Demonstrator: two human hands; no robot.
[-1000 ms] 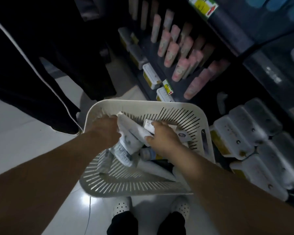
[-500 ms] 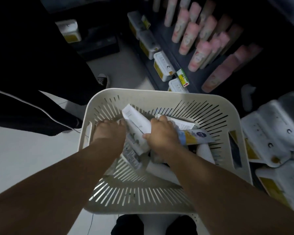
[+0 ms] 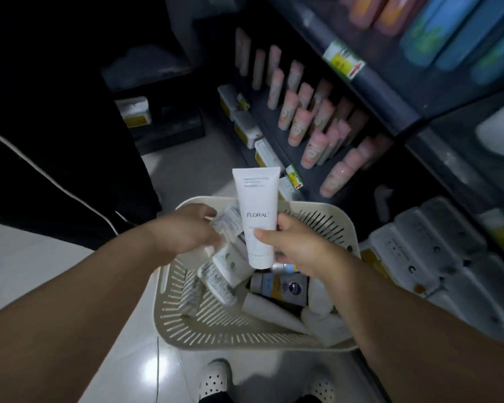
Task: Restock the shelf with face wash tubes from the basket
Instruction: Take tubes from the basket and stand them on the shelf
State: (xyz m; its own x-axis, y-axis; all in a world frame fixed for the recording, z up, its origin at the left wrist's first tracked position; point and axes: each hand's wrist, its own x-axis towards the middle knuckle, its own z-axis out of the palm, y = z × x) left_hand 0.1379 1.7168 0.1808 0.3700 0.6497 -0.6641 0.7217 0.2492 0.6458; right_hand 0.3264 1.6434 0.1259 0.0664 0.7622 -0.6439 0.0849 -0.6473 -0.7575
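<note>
Several pink tubes on dark shelf

both arms are bare all the way along, with skin showing from the frame's lower corners to the wrists. the left arm comes in from eight o'clock and the right arm from four o'clock. the left hand and the right hand are bare too, and the right thumbnail looks short and plain. down at six o'clock are two white clog-style moulded shoes, with small round holes dotted over the toes. at the very bottom edge, dark trouser hems sit over each shoe, blurred in the dim light.
</note>
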